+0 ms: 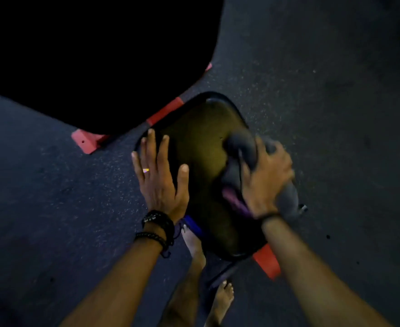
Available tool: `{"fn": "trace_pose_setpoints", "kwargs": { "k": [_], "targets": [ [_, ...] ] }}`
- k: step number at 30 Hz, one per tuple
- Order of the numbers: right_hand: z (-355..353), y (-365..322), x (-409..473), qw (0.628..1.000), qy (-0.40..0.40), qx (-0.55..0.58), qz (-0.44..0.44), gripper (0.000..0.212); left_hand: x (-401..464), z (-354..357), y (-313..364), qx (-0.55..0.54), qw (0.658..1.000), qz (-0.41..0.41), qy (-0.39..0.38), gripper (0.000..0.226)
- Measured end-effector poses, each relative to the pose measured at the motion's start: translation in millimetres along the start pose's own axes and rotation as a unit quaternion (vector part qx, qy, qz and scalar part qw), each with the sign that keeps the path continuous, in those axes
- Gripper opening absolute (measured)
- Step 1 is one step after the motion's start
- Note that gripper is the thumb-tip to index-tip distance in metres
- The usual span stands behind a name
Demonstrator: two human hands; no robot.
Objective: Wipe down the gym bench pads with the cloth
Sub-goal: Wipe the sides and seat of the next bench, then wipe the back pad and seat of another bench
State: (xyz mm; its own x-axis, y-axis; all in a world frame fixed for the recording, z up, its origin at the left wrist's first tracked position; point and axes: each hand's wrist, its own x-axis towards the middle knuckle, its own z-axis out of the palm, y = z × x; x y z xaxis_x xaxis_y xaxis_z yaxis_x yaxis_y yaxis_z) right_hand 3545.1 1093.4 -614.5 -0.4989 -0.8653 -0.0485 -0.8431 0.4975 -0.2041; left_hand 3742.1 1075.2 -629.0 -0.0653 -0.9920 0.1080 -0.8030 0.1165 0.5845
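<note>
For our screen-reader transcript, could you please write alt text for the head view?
A right hand presses a bunched grey cloth onto a dark padded bench seat, while the left hand rests flat on the pad's left edge. Red frame parts and bare feet show below.

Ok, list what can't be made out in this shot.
- Large pad, head view: pure black from dim light, cut by the top edge.
- Cloth: motion-blurred, partly under the right hand.
- Seat pad: left edge under the left hand.
- Frame under the pads: hidden.

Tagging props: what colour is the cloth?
Dark grey cloth, gripped by the right hand; head view.
</note>
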Motion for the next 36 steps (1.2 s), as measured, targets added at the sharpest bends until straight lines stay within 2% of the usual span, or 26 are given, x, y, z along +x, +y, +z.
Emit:
{"fn": "trace_pose_setpoints", "kwargs": {
  "k": [2, 3, 5, 7, 8, 9, 11, 12, 13, 14, 15, 16, 17, 18, 19, 20, 21, 22, 24, 25, 27, 28, 29, 32, 36],
  "targets": [
    [23, -72, 46, 0.999, 0.000, 0.016, 0.029, 0.047, -11, -16, -22, -0.001, 0.999, -0.047, 0.027, 0.061],
    [33, -104, 46, 1.000, -0.011, 0.006, 0.006, 0.050, -16, -23, -33, -0.004, 0.996, -0.078, 0.037, 0.062],
    [43, -135, 13, 0.982, -0.026, -0.026, -0.184, 0.055, -18, -36, -49, -0.027, 0.989, -0.131, 0.059, 0.066],
    [36, -99, -3, 0.901, -0.071, -0.075, -0.421, 0.057, -17, -44, -60, -0.037, 0.986, -0.151, 0.060, 0.067],
    [29, -70, 8, 0.863, -0.083, -0.087, -0.491, 0.057, -18, -47, -63, -0.037, 0.987, -0.147, 0.049, 0.065],
    [24, -47, 18, 0.881, -0.090, -0.079, -0.457, 0.056, -20, -49, -63, -0.038, 0.988, -0.142, 0.038, 0.064],
    [11, -34, 7, 0.978, -0.060, -0.050, -0.194, 0.055, -25, -49, -57, -0.051, 0.988, -0.146, 0.027, 0.064],
    [12, -42, -17, 0.988, -0.062, -0.088, -0.108, 0.057, -30, -49, -52, -0.063, 0.986, -0.153, 0.020, 0.064],
    [14, -52, -50, 0.975, -0.094, -0.125, -0.159, 0.058, -36, -47, -45, -0.075, 0.985, -0.158, 0.010, 0.064],
    [15, -56, -84, 0.926, -0.136, -0.145, -0.322, 0.056, -41, -47, -40, -0.082, 0.984, -0.160, 0.003, 0.064],
    [17, -48, -104, 0.850, -0.165, -0.138, -0.481, 0.053, -46, -49, -38, -0.089, 0.983, -0.162, -0.003, 0.063],
    [12, -35, -102, 0.800, -0.162, -0.112, -0.566, 0.051, -50, -54, -39, -0.095, 0.982, -0.165, -0.008, 0.061],
    [8, -18, -90, 0.818, -0.145, -0.089, -0.550, 0.049, -53, -61, -42, -0.099, 0.981, -0.165, -0.008, 0.059],
    [5, -3, -80, 0.885, -0.104, -0.062, -0.449, 0.047, -56, -69, -46, -0.101, 0.982, -0.160, -0.009, 0.057],
    [-1, 8, -78, 0.959, -0.056, -0.020, -0.279, 0.042, -60, -76, -50, -0.103, 0.983, -0.152, -0.019, 0.055],
    [-6, 14, -91, 0.995, -0.006, 0.014, -0.096, 0.039, -66, -83, -53, -0.104, 0.983, -0.145, -0.032, 0.055],
    [-6, 10, -115, 0.999, 0.012, 0.012, 0.034, 0.042, -73, -89, -56, -0.106, 0.983, -0.146, -0.046, 0.055],
    [-5, 1, -144, 0.997, 0.010, -0.011, 0.077, 0.048, -83, -96, -57, -0.109, 0.980, -0.154, -0.066, 0.056],
    [-14, -26, -192, 0.996, -0.080, -0.009, 0.049, 0.055, -108, -114, -54, -0.109, 0.971, -0.166, -0.130, 0.063],
    [-20, -38, -207, 0.987, -0.156, 0.020, 0.015, 0.053, -122, -126, -52, -0.105, 0.967, -0.163, -0.165, 0.067],
    [-39, -66, -230, 0.948, -0.302, 0.048, -0.088, 0.048, -149, -156, -51, -0.107, 0.959, -0.159, -0.211, 0.074],
    [-52, -83, -240, 0.933, -0.328, 0.052, -0.142, 0.048, -160, -176, -54, -0.107, 0.958, -0.161, -0.212, 0.076],
    [-65, -101, -248, 0.930, -0.316, 0.056, -0.178, 0.049, -170, -198, -58, -0.102, 0.960, -0.167, -0.201, 0.076],
    [-109, -165, -275, 0.948, -0.226, 0.086, -0.207, 0.050, -196, -276, -82, -0.075, 0.971, -0.178, -0.144, 0.077],
    [-171, -248, -317, 0.938, -0.167, 0.133, -0.272, 0.050, -228, -388, -120, -0.031, 0.980, -0.172, -0.094, 0.075]
  ]
}}
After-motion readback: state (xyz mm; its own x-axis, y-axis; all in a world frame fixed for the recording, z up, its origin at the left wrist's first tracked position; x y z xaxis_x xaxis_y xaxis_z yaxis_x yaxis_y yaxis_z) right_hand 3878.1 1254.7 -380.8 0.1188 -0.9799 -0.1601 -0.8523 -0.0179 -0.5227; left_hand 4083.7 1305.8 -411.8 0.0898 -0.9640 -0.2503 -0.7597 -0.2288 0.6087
